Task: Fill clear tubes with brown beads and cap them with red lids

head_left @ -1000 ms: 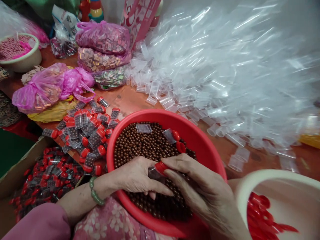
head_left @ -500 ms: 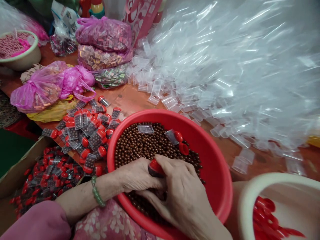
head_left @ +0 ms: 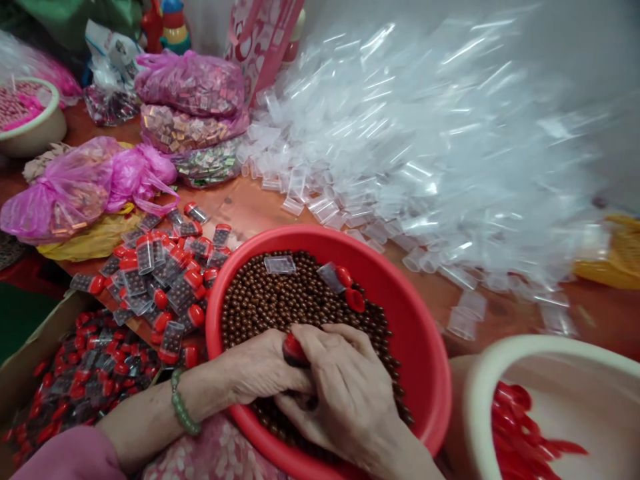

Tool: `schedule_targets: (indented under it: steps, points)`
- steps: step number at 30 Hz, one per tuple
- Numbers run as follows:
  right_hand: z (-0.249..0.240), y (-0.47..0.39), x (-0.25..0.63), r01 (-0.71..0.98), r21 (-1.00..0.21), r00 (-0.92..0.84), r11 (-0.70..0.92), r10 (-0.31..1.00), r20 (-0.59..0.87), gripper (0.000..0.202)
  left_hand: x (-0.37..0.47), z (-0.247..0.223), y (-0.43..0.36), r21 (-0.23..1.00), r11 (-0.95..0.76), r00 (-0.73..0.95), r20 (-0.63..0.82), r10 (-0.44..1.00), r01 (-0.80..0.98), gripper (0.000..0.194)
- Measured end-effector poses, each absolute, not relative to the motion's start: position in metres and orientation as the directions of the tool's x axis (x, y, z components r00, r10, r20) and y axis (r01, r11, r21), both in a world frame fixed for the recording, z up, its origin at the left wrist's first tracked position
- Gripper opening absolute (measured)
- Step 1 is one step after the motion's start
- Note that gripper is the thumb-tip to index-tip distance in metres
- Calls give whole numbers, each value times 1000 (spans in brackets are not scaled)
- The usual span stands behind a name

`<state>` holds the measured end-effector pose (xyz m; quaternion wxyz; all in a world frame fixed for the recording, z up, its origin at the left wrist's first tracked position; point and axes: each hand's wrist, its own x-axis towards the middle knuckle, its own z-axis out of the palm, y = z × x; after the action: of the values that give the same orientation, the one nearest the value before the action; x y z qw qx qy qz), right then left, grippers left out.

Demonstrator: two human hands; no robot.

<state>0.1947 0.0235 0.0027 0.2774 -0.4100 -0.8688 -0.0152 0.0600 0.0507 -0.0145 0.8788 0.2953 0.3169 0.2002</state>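
Over a red basin (head_left: 425, 373) of small round brown balls (head_left: 260, 300), my two hands are together. My left hand (head_left: 267, 367), below a green bead bracelet, is closed around a small clear container with a red cap (head_left: 294, 348). My right hand (head_left: 345, 393) is closed over the same container, its fingers hiding most of it. On the balls lie an empty clear tube (head_left: 280, 265), a tube with a red cap (head_left: 333, 277) and a loose red cap (head_left: 355, 299).
A large heap of clear tubes (head_left: 400, 173) covers the table's back right. Filled red-capped containers (head_left: 165, 267) are piled left of the basin, with more in a cardboard box (head_left: 45, 333). A cream tub (head_left: 473, 393) holds red caps (head_left: 520, 433). Pink bags (head_left: 195, 83) stand behind.
The whole view has shifted slightly, so most things sit a little further left. Both hands stay closed together on the red-capped container over the basin.
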Motion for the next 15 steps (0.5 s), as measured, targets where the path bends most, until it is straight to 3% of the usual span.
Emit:
schedule_targets:
  steps: [4,6,7,9,11,13,15]
  points:
    - [17,31,211,690,-392,-554,608,792,255,64,40,12,54,890,452,600,-330,728,-59,15]
    - [17,45,229,742,-436,-500,510,853,147,63,19,25,57,940,318,425,-340,839,124,17]
    - [14,55,239,797,-428,-415,426,901,124,52,5,29,59,935,259,314,-329,891,243,18]
    - [3,76,254,879,-366,-295,306,952,85,36,-22,32,66,833,155,75,-228,971,532,20]
    - [-9,98,260,897,-348,-281,275,959,34,27,-45,28,75,642,63,-79,-4,997,764,22]
    - [-18,116,255,899,-341,-298,275,955,-14,22,-56,21,83,473,-35,-79,220,972,881,32]
    - [-23,131,244,892,-343,-332,296,942,-51,25,-53,16,89,383,-151,11,344,939,911,43]
